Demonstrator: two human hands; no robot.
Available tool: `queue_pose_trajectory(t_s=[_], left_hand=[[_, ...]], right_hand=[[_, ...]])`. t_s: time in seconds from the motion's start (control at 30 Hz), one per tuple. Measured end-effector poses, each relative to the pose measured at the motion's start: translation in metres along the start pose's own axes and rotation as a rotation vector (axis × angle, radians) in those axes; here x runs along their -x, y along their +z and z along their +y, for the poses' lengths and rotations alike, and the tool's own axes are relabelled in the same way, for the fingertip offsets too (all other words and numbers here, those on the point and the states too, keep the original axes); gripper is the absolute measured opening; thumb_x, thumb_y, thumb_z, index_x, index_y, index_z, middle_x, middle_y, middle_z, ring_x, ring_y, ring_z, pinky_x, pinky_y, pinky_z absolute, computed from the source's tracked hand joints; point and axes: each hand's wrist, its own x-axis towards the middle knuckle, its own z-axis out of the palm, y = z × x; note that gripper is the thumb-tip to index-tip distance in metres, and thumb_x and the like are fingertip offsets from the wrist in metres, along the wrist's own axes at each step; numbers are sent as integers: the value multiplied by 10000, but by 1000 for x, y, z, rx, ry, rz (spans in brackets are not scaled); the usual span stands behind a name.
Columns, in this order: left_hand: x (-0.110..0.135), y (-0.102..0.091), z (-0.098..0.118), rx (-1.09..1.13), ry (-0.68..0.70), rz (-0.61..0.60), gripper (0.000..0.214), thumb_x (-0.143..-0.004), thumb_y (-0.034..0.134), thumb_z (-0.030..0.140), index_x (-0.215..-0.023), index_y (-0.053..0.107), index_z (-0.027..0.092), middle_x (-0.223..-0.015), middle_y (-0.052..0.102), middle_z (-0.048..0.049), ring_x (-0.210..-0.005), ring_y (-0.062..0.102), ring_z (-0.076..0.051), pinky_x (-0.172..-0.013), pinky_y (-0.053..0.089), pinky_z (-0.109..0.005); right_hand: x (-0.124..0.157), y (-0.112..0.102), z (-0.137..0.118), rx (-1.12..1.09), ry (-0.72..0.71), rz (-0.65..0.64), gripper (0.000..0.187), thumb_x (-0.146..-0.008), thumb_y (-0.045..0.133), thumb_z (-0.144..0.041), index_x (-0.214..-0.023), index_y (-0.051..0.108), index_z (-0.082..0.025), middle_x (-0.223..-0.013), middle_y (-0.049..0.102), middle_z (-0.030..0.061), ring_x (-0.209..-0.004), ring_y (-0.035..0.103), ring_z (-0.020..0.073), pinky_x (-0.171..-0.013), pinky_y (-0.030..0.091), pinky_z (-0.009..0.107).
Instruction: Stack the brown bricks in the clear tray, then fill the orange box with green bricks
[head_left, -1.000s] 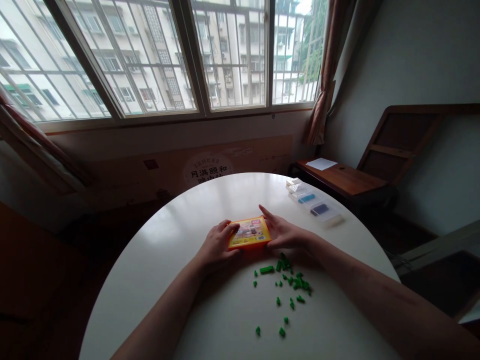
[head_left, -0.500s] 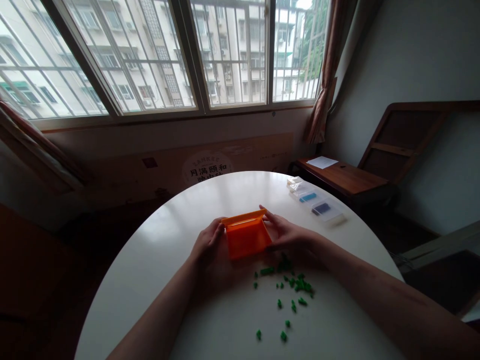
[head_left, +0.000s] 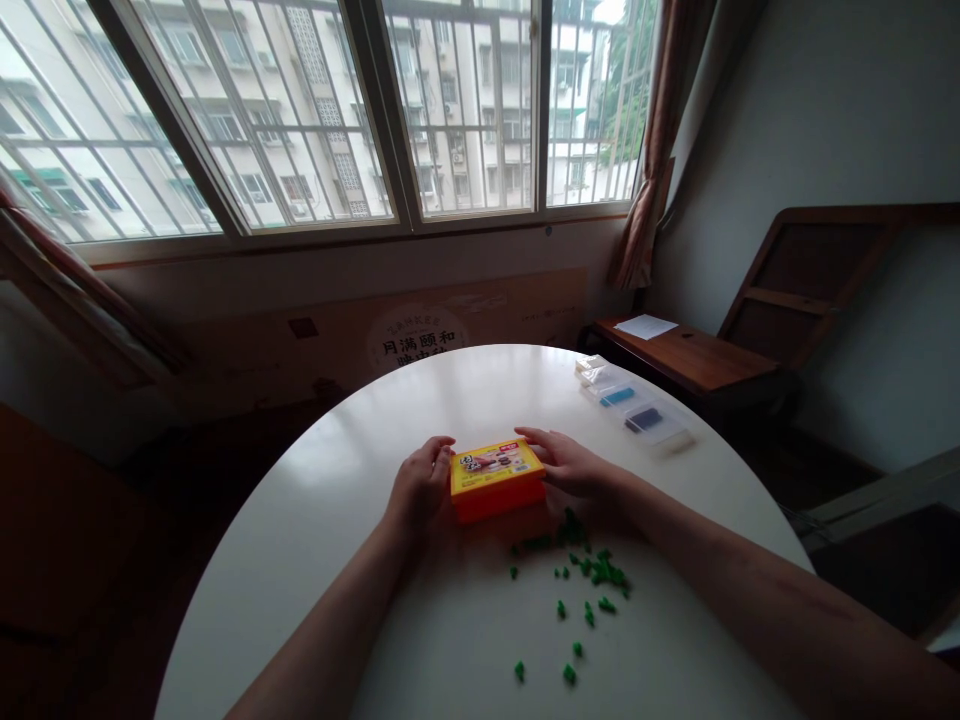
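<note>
box [head_left: 496,478] mid-table [head_left: 300,560] | pegs [head_left: 592,575] before it, rightward | bags [head_left: 630,408] behind, far right

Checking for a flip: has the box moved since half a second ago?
Yes: the box was tilted, plain face showing; now it is label-up, same spot behind the green pieces.

Bare forearms [head_left: 337,620]; bare left grip [head_left: 420,485], right grip [head_left: 570,468].

Single head view, looking forward-down over table [head_left: 315,520], near hands.
</note>
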Motion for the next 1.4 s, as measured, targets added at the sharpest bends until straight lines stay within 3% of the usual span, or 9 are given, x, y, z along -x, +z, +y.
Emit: queue_pose_trajectory(t_s=[0.17,0.33,0.5,0.67,0.87,1.0,1.13,1.27,1.4], left_hand=[[6,-12,4,8,47,101,257,-801,357,187,-792,614,207,-933,690,-54,-939,630,-225,-837,501,-351],[11,-19,4,-45,212,-23,230,-746,442,161,-620,625,217,-1068,692,-41,-1011,614,-234,-899,506,-374],[12,-16,-1,84,256,-113,300,-791,474,169,-909,744,223,-1144,685,-52,-1067,630,-228,-965,512,-392],[11,-10,-9,109,288,-141,392,-831,577,250,-1217,645,231,-1260,629,-91,-1103,613,-238,-911,543,-392],[4,0,-24,39,258,-125,609,-777,616,241,-1376,513,196,-1262,630,-113,-1122,607,-255,-980,506,-441],[1,0,-21,-123,229,-163,608,-788,572,270,-1380,512,146,-1277,632,-131,-1181,579,-273,-1020,480,-452],[2,0,-14,-246,221,-181,562,-798,537,275,-1342,557,136,-1296,634,-133,-1218,557,-285,-1055,452,-453],[5,2,-9,-310,212,-189,530,-817,497,275,-1309,587,100,-1301,633,-156,-1238,542,-298,-1091,413,-453],[8,3,-5,-367,205,-188,519,-843,464,276,-1316,582,97,-1322,618,-164,-1257,524,-304,-1102,396,-456]], right_hand=[[-2,1,-2,1,23,49,487,-901,536,-502,-1304,602,-236,-1269,650,98,-1156,585,317,-1012,429,487],[-6,7,-3,-14,48,109,459,-954,432,-524,-1239,631,-225,-1174,690,87,-1074,629,275,-913,489,404],[-6,9,-9,-24,44,130,422,-995,358,-463,-1167,661,-225,-1070,718,59,-990,646,252,-867,495,368],[-4,5,-14,-14,48,117,309,-939,501,-357,-1188,657,-261,-1101,714,47,-1010,639,248,-888,492,364],[1,6,-8,19,130,155,673,-859,613,-324,-1482,380,-222,-1243,641,121,-1085,626,274,-971,460,448],[3,7,-6,21,119,174,822,-846,634,-307,-1547,210,-232,-1296,620,130,-1139,613,268,-992,458,460],[4,5,-11,81,59,154,675,-877,584,-302,-1505,341,-251,-1388,567,108,-1243,556,257,-1053,430,452],[2,4,-13,140,36,129,502,-890,551,-304,-1379,544,-190,-1387,573,114,-1279,528,263,-1107,389,451],[0,5,-11,164,29,116,447,-886,548,-307,-1304,622,-165,-1366,587,133,-1276,533,279,-1114,385,466]])
